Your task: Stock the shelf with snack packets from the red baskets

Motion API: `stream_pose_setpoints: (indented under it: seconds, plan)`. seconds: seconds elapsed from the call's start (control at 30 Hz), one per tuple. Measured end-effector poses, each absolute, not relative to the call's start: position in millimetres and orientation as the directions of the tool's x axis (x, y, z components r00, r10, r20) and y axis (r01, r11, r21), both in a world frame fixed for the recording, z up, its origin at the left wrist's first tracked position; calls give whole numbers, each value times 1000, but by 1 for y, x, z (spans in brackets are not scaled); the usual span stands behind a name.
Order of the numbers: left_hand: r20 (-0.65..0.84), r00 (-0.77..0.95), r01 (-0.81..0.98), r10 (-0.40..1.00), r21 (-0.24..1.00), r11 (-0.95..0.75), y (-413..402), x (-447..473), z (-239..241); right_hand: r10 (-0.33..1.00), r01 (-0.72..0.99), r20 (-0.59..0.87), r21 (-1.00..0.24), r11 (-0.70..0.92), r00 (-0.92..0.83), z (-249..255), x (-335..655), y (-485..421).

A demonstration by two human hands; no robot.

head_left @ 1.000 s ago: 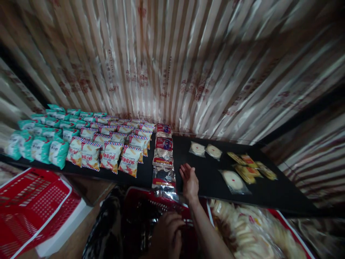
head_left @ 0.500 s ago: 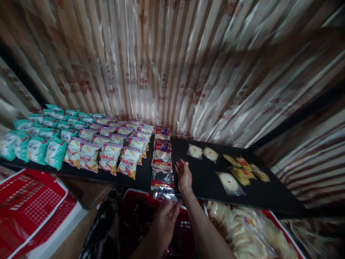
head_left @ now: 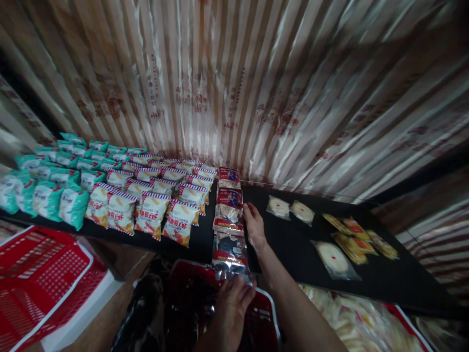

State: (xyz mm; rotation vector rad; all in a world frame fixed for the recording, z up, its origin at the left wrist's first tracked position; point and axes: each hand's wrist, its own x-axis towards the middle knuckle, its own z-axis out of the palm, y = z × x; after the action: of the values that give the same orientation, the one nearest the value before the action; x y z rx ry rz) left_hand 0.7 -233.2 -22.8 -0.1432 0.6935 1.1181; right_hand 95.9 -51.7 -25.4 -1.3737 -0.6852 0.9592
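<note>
We find the front packet [head_left: 230, 250] at the table's [head_left: 286, 244] front edge and judge it light, soft and slippery, best held by its flat near end. The left hand [head_left: 234, 305] is there, whether pinching we cannot tell; the right hand [head_left: 254, 226], fingers outstretched, flanks the packets behind [head_left: 227, 216].

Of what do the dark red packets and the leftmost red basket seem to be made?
Packets: probably glossy plastic film, perhaps metallised; their nearest end shines silver. Basket: likely smooth moulded plastic; its red walls have rows of regular holes.
</note>
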Motion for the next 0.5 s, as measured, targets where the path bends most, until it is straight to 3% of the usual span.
stream_pose_setpoints:
  seconds: [0.17,0.5]
  plan:
    - [-600,171,-872,781,277,403,-228,-2,-29,872,-50,-128,-992,-119,471,-29,97,-43]
    - [-733,77,-817,676,342,464,-221,-12,-23,873,-29,-108,-994,-107,475,-37,88,-40]
